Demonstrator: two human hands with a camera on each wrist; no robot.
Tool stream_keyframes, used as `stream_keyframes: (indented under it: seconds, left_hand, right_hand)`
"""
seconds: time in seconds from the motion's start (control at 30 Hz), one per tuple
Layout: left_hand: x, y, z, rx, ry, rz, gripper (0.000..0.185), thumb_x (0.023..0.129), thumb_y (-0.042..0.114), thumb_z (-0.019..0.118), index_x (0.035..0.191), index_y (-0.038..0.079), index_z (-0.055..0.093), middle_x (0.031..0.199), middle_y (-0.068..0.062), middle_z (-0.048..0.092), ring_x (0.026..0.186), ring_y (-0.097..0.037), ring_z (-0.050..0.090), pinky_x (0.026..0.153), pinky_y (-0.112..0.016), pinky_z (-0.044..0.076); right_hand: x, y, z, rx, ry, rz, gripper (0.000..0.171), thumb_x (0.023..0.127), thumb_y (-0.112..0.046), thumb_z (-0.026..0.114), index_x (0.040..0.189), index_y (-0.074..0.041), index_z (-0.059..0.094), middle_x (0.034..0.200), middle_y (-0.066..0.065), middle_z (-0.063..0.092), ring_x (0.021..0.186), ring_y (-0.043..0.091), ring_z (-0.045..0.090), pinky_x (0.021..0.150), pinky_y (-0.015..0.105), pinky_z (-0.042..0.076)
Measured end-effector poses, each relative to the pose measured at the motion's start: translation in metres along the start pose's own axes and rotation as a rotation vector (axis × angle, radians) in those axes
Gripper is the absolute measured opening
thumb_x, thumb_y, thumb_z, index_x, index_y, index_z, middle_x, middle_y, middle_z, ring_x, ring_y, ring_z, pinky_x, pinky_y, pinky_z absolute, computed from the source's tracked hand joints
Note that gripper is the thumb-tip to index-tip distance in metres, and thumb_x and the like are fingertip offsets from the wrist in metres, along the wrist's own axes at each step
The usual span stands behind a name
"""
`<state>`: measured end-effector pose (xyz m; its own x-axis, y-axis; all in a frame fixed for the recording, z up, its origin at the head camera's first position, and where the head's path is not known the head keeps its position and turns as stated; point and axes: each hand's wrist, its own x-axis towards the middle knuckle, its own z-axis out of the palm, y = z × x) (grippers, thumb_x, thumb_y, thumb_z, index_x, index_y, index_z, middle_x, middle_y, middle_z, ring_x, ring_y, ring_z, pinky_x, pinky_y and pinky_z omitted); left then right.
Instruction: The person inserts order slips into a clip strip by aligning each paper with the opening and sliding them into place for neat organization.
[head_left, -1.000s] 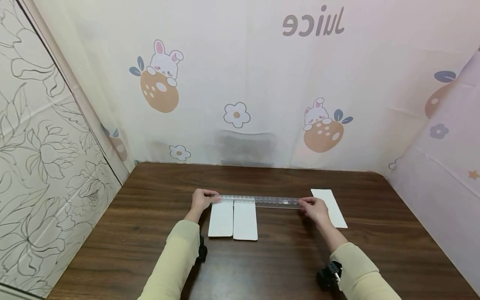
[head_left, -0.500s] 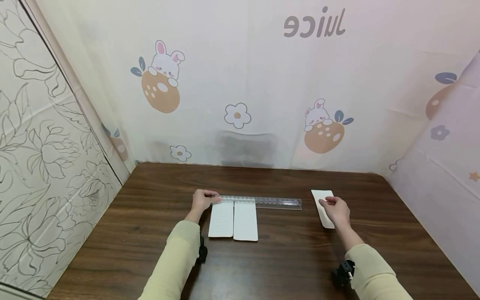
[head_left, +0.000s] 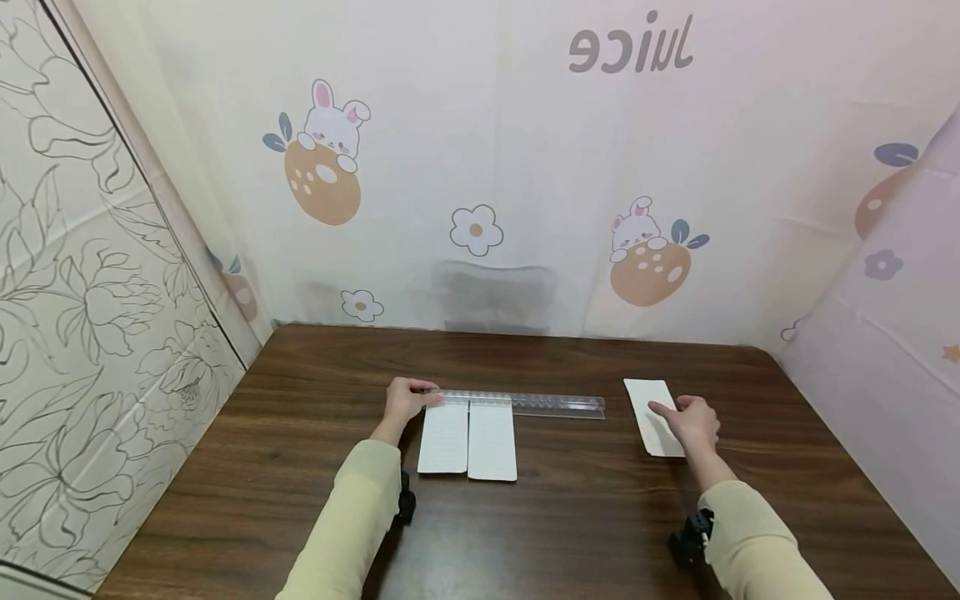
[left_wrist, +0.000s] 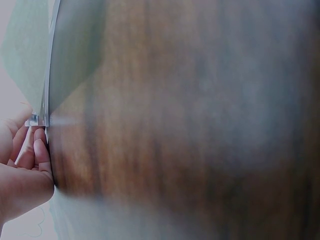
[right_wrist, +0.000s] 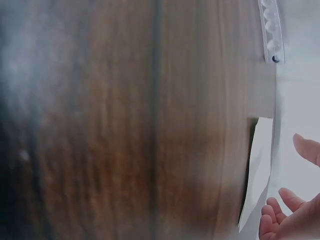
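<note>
A long clear plastic ruler (head_left: 558, 405) lies across the far ends of two white, faintly lined paper cards (head_left: 491, 446) set side by side. At its left end my left hand (head_left: 402, 402) pinches the ruler between thumb and fingers. The left wrist view shows that ruler (left_wrist: 47, 85) nearly edge-on. A third white card (head_left: 648, 408) lies slightly slanted beyond the ruler's right end. My right hand (head_left: 693, 423) is over this card's right side, thumb reaching across it. In the right wrist view, thumb and fingers (right_wrist: 300, 145) stand apart with nothing between them.
Everything lies on a dark wood-grain table (head_left: 562, 533). A pale curtain with printed rabbits and flowers (head_left: 480, 167) hangs behind it. A flower-patterned white panel (head_left: 90, 333) borders the left side.
My right hand has left the ruler's right end and moved right to the third card, whose angle has shifted slightly. The left hand keeps its place on the ruler.
</note>
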<state>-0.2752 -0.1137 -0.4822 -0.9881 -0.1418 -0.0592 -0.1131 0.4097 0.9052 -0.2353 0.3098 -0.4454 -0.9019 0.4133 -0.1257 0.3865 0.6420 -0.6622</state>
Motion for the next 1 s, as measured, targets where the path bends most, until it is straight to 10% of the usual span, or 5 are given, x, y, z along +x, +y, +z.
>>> stream_keyframes:
  seconds: [1.0]
  left_hand:
    - [0.001,0.000,0.000,0.011,0.017,-0.015,0.016,0.068,0.015,0.078,0.080,0.004,0.073,0.086,-0.008,0.067,0.080,-0.020,0.058,0.068,-0.032,0.047]
  right_hand:
    - [0.009,-0.002,0.005,-0.108,-0.006,0.107,0.069,0.071,-0.037,0.072,0.113,0.012,0.048,0.115,0.031,0.045,0.100,0.043,0.043,0.074,0.047,0.041]
